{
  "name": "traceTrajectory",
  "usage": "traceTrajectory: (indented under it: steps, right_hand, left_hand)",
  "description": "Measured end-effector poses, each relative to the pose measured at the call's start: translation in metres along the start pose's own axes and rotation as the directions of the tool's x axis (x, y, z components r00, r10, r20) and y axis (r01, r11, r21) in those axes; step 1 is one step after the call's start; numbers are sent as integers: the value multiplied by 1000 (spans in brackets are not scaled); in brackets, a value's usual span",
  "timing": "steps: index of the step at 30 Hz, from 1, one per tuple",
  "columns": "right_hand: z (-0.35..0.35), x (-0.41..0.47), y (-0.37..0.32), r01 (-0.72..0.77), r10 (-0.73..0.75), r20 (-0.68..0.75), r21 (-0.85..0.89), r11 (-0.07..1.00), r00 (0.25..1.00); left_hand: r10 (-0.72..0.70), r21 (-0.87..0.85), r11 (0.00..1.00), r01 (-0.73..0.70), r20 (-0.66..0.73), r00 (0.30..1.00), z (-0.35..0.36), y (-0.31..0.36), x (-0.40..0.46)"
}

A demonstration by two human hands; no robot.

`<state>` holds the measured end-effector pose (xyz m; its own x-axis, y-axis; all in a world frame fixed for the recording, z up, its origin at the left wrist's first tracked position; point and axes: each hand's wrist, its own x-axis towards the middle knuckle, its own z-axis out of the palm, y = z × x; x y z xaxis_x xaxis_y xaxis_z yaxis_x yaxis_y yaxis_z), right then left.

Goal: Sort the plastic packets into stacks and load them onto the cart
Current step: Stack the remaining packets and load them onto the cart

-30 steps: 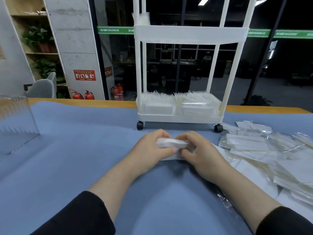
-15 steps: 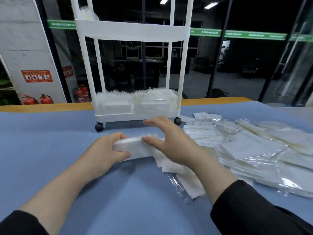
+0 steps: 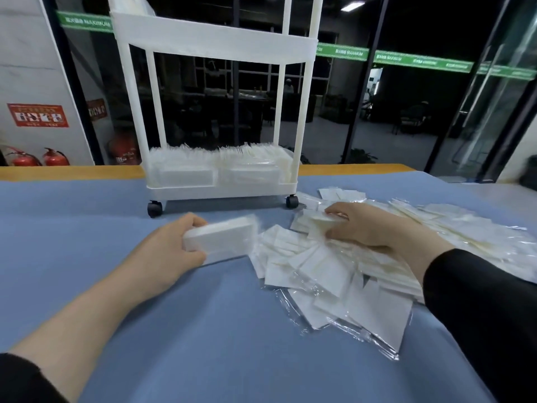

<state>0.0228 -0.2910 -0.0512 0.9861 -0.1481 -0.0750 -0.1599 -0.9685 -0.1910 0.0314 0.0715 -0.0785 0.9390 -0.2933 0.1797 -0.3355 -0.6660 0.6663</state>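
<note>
Meanwhile, a stack grows beside the loose pile

Gathered stack [image 3: 222,238] of plastic packets, gripped at its near end by the left hand [image 3: 174,251]. Just beside it, the right hand [image 3: 374,228] reaches into the loose packets [image 3: 319,271], fingers curled around a few. Beyond both hands stands the cart [image 3: 215,181], lower tray already loaded. Step: building a stack; next, squaring new packets onto it before lifting.

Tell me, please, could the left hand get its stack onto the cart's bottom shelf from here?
Probably yes: the left hand grips the stack just before the cart, with bare cloth between. That shelf already looks nearly full.
</note>
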Motion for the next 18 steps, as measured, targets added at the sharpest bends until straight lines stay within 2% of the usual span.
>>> traceTrajectory:
  steps: [5, 8, 11, 14, 18]
  right_hand:
    - [3, 2, -9, 48, -54, -159, -39, 998, 986]
    - [-8, -5, -16, 106, -93, -303, 26, 994, 948]
    - [-27, -16, -33, 166, -99, -369, 156, 974, 924]
    - [-38, -28, -60, 268, -105, -373, 419, 867, 922]
    - [-29, -29, -90, 332, -211, -281, 507, 796, 936]
  left_hand:
    - [-11, -110, 994, 2, -80, 997, 0, 0, 1]
    - [-16, -295, 955, -13, -96, 995, -3, 3, -1]
    - [19, -387, 921, -52, -89, 996, -4, 7, -3]
    - [25, -438, 896, -69, -106, 994, -6, 10, -5]
    - [34, -455, 889, -55, -55, 998, -12, 11, -10]
